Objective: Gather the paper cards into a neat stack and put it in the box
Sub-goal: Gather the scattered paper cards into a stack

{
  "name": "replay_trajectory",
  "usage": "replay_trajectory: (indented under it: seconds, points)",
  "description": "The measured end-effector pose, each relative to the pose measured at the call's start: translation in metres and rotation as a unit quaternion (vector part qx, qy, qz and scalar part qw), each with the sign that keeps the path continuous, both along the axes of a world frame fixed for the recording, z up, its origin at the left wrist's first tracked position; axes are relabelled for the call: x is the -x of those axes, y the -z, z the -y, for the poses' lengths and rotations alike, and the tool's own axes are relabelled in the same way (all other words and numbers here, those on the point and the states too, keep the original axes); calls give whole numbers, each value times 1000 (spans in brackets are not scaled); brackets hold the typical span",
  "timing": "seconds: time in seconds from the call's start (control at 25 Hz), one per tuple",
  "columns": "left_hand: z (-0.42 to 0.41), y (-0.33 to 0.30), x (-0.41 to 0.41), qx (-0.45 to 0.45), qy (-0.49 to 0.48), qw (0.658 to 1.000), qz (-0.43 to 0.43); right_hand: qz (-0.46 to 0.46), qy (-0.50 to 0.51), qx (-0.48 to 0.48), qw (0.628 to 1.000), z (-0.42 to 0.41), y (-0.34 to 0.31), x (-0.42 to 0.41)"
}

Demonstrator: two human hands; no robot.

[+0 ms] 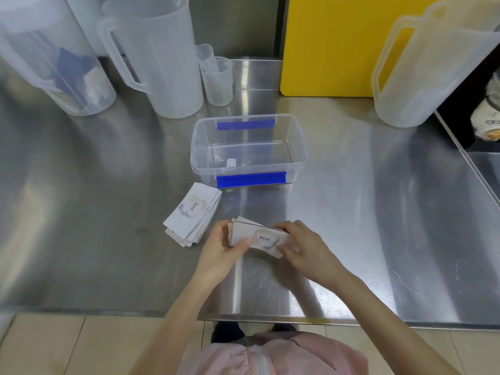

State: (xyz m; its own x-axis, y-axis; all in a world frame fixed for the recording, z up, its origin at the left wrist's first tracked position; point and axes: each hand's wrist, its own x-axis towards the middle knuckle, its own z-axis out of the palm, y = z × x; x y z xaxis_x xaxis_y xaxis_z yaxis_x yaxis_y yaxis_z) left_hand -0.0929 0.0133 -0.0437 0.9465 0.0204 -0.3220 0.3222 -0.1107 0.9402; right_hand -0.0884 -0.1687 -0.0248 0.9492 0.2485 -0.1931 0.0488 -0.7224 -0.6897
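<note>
Held cards (263, 239) at frame centre, just above the steel table (351, 212); long axis roughly 9-to-3, right end dipping slightly toward 4; "love" print face up, reading upright from the near edge. Edges uneven, corners fanned out at the 10 o'clock end. Second card pile (192, 214) flat on the table at 10 o'clock of the hands, long axis 1-to-7, edges splayed along its right side. Clear box (247, 150) with blue clips open at 12 o'clock, one small white item inside; path from hands to it unobstructed. Translucent jugs (162, 63) at 10–11, yellow board (330, 44) at 1, another jug (433, 63) at 2. Left hand (221, 250) pinching the left end, thumb on top; right hand (303, 244) curled over the right end, fingers closed on the cards
</note>
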Motion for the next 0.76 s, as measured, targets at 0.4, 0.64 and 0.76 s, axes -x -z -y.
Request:
replay_trajectory:
  seconds: [0.4, 0.64, 0.76]
  points:
    - [17, 27, -1, -249, 75, 963, 78, 130, 4, 160, 979, -9, 40, 5]
    - [19, 34, 2, -266, 85, 957, 75, 163, -19, 130, 978, -11, 48, 11]
    - [14, 37, -1, -268, 91, 956, 76, 85, 56, -19, 995, -3, 38, 9]
